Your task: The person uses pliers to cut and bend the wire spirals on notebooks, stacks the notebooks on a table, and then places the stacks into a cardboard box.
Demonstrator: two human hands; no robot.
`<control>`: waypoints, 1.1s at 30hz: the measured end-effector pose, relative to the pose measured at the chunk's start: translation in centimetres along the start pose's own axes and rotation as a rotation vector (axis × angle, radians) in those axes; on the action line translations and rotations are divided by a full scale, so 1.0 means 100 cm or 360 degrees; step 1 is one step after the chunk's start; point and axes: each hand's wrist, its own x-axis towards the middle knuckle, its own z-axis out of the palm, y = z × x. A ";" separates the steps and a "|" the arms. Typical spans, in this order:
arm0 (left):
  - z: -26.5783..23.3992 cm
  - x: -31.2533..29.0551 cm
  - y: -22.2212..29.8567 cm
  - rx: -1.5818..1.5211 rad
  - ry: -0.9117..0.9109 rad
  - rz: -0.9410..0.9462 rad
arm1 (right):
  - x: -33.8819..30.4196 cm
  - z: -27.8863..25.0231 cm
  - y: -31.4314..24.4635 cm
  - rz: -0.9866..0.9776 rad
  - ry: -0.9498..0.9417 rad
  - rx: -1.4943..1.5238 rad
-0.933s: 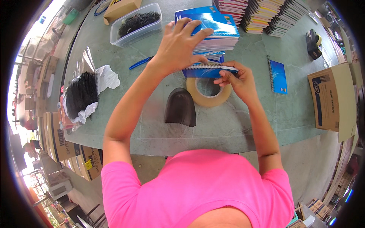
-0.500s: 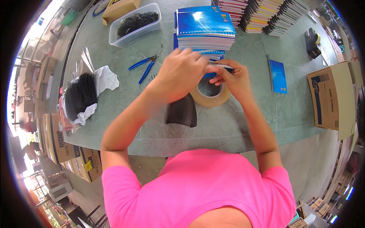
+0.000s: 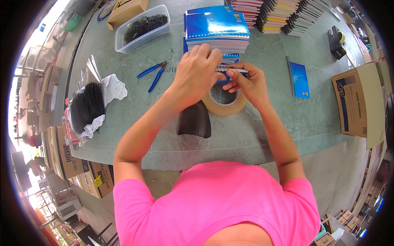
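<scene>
Held edge-on above the table is a small notebook (image 3: 241,71) with a white page edge and blue cover. My right hand (image 3: 253,84) pinches it between thumb and fingers. A dark wire spiral (image 3: 223,69) runs along its edge, and its free end sticks out to the left past my left hand (image 3: 198,71). The left fingers are curled closed around the spiral, though their tips are partly hidden. Below both hands lies a wide roll of tan tape (image 3: 225,108). A curved dark mesh-like bundle (image 3: 194,121) rests beside the roll.
Blue-handled pliers (image 3: 154,76) lie to the left, near a clear bin (image 3: 122,45) of black spirals. A bundle of black spirals (image 3: 87,108) sits farther left. Blue notebooks (image 3: 217,26) are stacked ahead. A finished notebook (image 3: 300,80), carton (image 3: 349,104) and tape dispenser (image 3: 336,43) stand right.
My left hand has shifted slightly, and its fingers now look more upright. More of the spiral shows on both sides of it. The right hand keeps its grip on the notebook.
</scene>
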 end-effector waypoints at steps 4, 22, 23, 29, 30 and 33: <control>0.011 -0.009 -0.008 0.0060 -0.0142 0.0029 | -0.001 0.002 -0.005 -0.0124 -0.0033 0.0067; 0.009 -0.002 -0.005 -0.0024 -0.0069 -0.0033 | -0.008 -0.001 -0.008 -0.0109 -0.0031 0.0129; 0.009 0.000 -0.006 -0.0043 -0.0061 -0.0017 | -0.007 -0.002 -0.006 -0.0031 -0.0045 0.0061; 0.010 0.004 -0.002 -0.0117 -0.0115 -0.0043 | -0.007 -0.011 0.000 -0.0072 -0.0081 0.0096; 0.010 0.004 -0.004 -0.0082 -0.0185 -0.0056 | -0.010 -0.008 -0.005 -0.0098 -0.0054 0.0090; 0.014 0.005 -0.003 -0.0151 -0.0046 -0.0008 | -0.009 -0.012 -0.001 0.0014 -0.0023 0.0040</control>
